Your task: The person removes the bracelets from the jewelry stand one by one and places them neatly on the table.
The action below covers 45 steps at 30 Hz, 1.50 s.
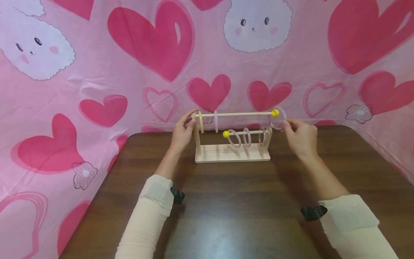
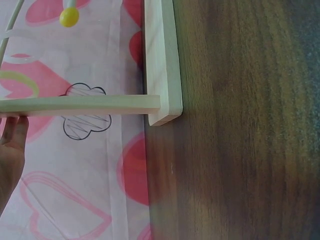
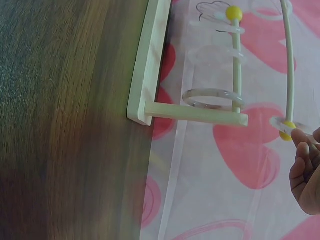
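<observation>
A pale wooden bangle stand (image 1: 233, 154) has two rods tipped with yellow balls. My right hand (image 1: 302, 138) pinches a translucent bangle (image 1: 284, 112) at the ball end of the upper rod (image 1: 239, 114). In the right wrist view that bangle overlaps the yellow ball (image 3: 286, 135); whether it encircles it I cannot tell. My left hand (image 1: 182, 133) touches the top of the left post (image 2: 85, 104) with its fingertips. A yellow bangle (image 1: 201, 122) and a pale bangle (image 1: 216, 121) hang on the upper rod. Three translucent bangles, one a ring (image 1: 247, 137) in the middle, hang on the lower rod.
The stand rests near the far edge of a dark wooden table (image 1: 220, 201). Behind it hangs a pink cloth (image 1: 136, 79) printed with hearts. A black strap (image 1: 313, 213) sits on the right wrist, another strap (image 1: 177, 195) on the left.
</observation>
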Available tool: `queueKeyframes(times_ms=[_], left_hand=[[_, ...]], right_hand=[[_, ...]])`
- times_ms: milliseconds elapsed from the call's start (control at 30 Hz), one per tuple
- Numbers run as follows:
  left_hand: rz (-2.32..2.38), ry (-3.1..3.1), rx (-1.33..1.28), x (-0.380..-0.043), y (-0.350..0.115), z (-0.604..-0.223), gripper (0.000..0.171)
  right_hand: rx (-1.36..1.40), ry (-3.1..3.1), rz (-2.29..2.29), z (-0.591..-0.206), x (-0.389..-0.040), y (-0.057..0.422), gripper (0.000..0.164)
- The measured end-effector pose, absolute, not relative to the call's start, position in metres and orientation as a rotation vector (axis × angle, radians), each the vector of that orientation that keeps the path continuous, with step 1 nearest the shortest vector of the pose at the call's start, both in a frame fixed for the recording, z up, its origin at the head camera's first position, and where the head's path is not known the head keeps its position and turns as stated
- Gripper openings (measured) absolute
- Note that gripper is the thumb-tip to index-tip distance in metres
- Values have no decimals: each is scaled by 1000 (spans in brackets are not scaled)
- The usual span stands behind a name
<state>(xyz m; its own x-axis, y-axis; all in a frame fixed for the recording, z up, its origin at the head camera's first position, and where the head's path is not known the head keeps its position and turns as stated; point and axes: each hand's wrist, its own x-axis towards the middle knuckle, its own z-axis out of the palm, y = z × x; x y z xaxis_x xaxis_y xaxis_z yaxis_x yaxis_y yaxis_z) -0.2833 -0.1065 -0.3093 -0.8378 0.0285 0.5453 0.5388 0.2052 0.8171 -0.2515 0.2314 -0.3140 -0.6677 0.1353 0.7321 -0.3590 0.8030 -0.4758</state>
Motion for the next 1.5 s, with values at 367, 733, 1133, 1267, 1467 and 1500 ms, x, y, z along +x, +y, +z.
queueKeyframes(times_ms=[367,733,1133,1267,1467,1500], left_hand=[[-1652,-2071,-536,-283,-107,-309,35],[-1692,-2067,-538,-288,-108,-312,35],[-1609,-2065,-553,-308,-112,-331,36],[-1602,-2060,-556,-309,-112,-331,37],[-1596,-2047,-562,-314,-114,-335,37],[-1595,-2045,-562,-314,-113,-335,37]], right_hand=[[119,-2203,794,-309,-254,234,24],[97,-2194,749,-316,-247,246,21],[171,-2228,793,-324,-223,248,18],[254,-2215,810,-323,-215,241,15],[394,-2210,821,-325,-210,226,9],[413,-2211,826,-326,-209,223,8]])
